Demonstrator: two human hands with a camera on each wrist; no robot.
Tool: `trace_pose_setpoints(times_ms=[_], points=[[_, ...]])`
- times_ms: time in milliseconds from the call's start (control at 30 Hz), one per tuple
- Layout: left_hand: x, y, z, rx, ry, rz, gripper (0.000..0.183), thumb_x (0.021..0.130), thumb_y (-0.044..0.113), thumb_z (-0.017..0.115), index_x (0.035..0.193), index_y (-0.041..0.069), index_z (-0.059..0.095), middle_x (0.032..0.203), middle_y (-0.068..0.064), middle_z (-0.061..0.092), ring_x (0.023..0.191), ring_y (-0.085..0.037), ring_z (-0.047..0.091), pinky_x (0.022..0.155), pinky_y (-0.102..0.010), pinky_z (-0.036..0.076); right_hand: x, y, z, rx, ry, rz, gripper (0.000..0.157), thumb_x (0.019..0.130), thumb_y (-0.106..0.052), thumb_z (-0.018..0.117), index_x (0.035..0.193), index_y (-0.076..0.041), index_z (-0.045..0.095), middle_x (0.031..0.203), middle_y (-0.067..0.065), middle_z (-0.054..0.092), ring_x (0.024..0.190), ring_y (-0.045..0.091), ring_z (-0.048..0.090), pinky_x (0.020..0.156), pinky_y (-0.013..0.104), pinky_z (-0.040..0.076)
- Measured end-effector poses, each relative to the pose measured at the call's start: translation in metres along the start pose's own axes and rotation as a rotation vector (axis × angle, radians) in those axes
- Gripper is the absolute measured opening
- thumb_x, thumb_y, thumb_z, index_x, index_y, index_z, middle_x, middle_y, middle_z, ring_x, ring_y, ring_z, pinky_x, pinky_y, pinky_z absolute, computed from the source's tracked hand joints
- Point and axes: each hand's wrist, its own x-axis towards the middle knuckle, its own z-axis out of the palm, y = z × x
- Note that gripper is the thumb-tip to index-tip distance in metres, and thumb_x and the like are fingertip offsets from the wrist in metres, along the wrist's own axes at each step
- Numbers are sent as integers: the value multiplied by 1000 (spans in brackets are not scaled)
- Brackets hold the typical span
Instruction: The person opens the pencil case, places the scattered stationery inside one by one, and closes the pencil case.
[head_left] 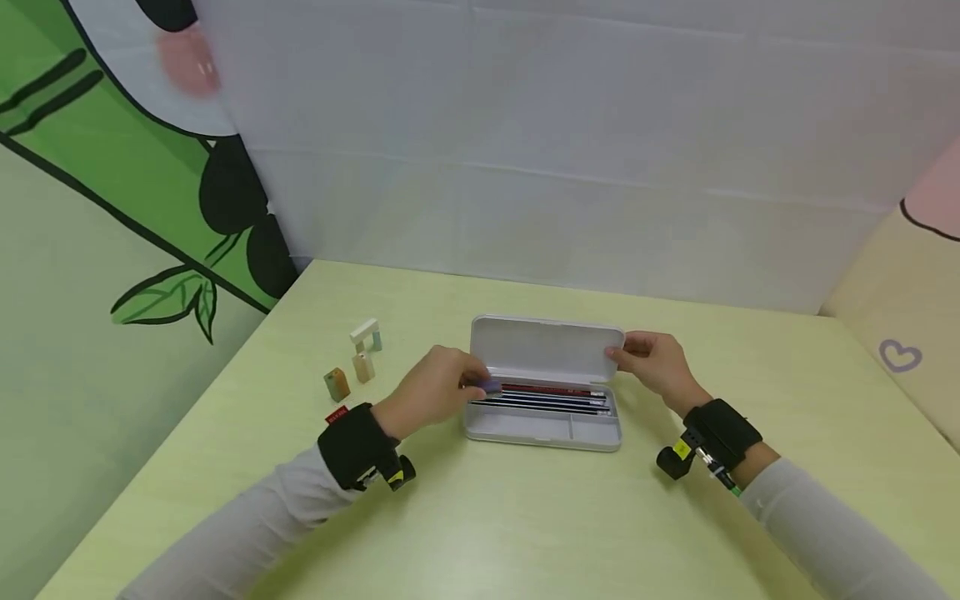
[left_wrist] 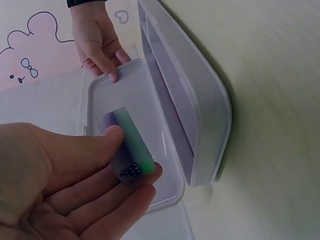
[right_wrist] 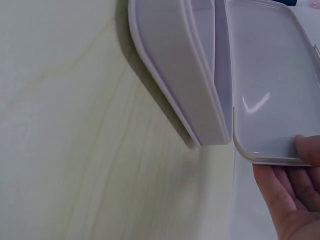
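A white pencil case [head_left: 543, 435] lies on the table with its lid [head_left: 542, 346] raised at the back. Several dark pencils [head_left: 555, 400] lie side by side in its long compartment. My left hand [head_left: 435, 390] pinches a purple and green eraser [left_wrist: 128, 142] between thumb and fingers, over the left end of the case. White dots on a dark patch mark one end of the eraser. At the right edge of the lid, my right hand [head_left: 654, 364] grips it, thumb on the inner face and fingers behind.
Left of the case stand small blocks: a green and orange block [head_left: 337, 384], a beige block [head_left: 363, 367], and a white bar [head_left: 364, 331] lying across small supports. A white curtain [head_left: 525, 167] hangs behind the table [head_left: 480, 517]. Painted walls flank both sides.
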Motion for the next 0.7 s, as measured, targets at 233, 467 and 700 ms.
trace_pose_setpoints(times_ms=[233,467,700], points=[[9,1,16,55,-21,21,10,75,7,71,85,6,70,84,-3,68,76,-10,58,70,-30,52,13,3,-8,-5,-17,-15,38,86,-22,63,112,7,58,109,25,62,90,22,63,85,43,51],[9,0,23,102,-32,-4,10,76,8,71,85,7,70,85,-3,68,74,-10,56,71,-32,52,19,6,-12,-6,-27,-36,40,86,-22,63,113,7,58,109,25,62,90,23,63,84,41,52],[11,-2,30,234,-3,37,8,76,9,71,84,9,70,81,-1,68,72,-13,58,64,-34,52,25,7,-15,-2,-38,-56,38,86,-21,63,111,7,59,107,26,62,88,20,63,83,41,52]])
